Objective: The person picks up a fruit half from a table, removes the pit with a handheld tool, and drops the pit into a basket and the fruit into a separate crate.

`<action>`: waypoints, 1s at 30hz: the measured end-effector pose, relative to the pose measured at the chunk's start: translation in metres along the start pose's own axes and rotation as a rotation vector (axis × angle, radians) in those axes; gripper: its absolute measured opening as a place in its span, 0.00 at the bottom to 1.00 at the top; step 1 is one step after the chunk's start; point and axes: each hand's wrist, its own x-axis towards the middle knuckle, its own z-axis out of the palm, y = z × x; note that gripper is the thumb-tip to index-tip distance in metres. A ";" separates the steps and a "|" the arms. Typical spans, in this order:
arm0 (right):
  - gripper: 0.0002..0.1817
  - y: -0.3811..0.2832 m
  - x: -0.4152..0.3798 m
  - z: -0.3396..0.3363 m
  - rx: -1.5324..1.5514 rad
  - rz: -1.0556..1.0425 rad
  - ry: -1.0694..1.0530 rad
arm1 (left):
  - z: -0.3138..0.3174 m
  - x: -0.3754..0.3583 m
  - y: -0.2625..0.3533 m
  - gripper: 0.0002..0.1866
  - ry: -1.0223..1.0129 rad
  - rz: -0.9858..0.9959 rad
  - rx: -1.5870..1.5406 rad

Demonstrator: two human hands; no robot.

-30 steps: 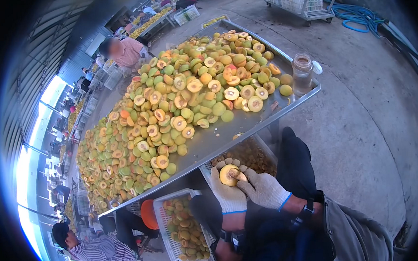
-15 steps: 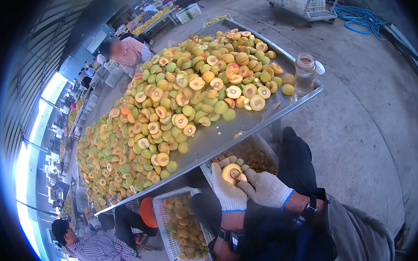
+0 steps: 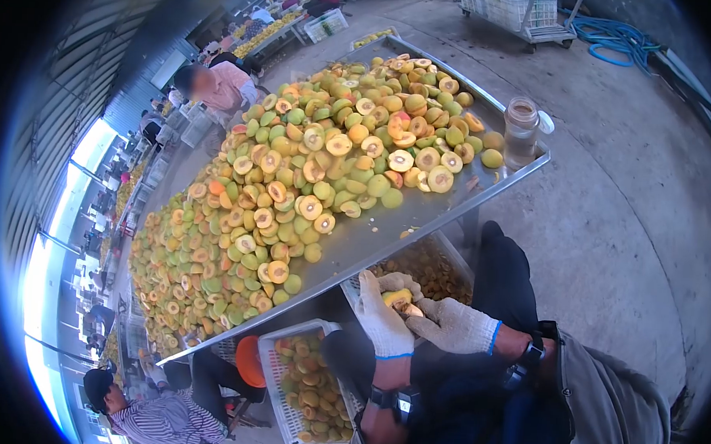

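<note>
Both my hands wear pale knit gloves with blue cuffs and meet low in front of me, just below the table's near edge. My left hand is closed around a yellow-fleshed peach half, its fingers curled over the far side. From the right, my right hand closes in against the same fruit, thumb and fingertips at its cut side. A small pale brownish piece shows between the fingertips; I cannot tell whether it is the pit. Above them, the metal table bears a big heap of halved peaches.
A crate of brown pits stands under the table edge beyond my hands. To its left sits a white crate of peach halves. A clear jar stands at the table's right corner. People sit around the table.
The peach half has turned in my hands, so its round cut face no longer points up at me. My right fingers have shifted lower on it, and my left thumb has lifted.
</note>
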 end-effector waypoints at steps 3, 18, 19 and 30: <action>0.26 -0.004 0.000 0.001 -0.015 0.032 -0.006 | 0.006 -0.001 0.000 0.29 0.076 0.069 0.020; 0.22 0.012 -0.003 -0.006 0.617 0.256 -0.313 | -0.020 0.012 -0.012 0.31 -0.421 0.278 0.024; 0.22 0.012 -0.002 -0.007 0.638 0.266 -0.329 | -0.021 0.013 -0.013 0.31 -0.421 0.279 0.024; 0.21 0.029 0.006 -0.013 0.899 0.250 -0.592 | -0.023 0.028 -0.027 0.29 -0.609 -0.040 -0.431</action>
